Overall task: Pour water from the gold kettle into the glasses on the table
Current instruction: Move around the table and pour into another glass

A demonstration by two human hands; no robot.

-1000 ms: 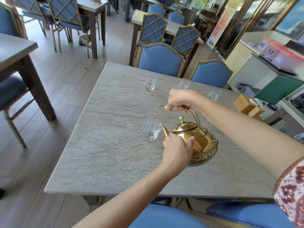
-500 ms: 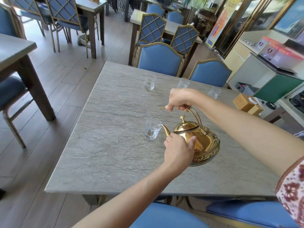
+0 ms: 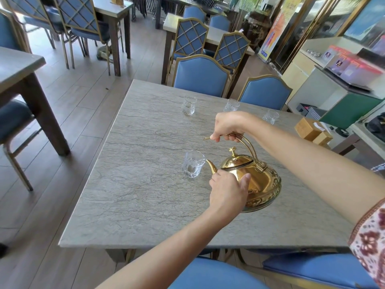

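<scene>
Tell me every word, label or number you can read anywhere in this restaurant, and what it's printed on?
None can be read.
Tall banner by the glass doors: colourful print, too blurred.
Boxes on the counter at right: dark labels, too small.
Gold kettle: embossed pattern only, no lettering seen.
Wooden box on the table edge: no text visible.

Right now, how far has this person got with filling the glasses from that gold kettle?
Midway through the first pour, it seems. The right hand grips the handle of the shiny gold kettle, the left hand steadies its body, and the spout meets the nearest clear ribbed glass, which holds a little water. Three small clear glasses farther back await; their levels are unclear.
</scene>
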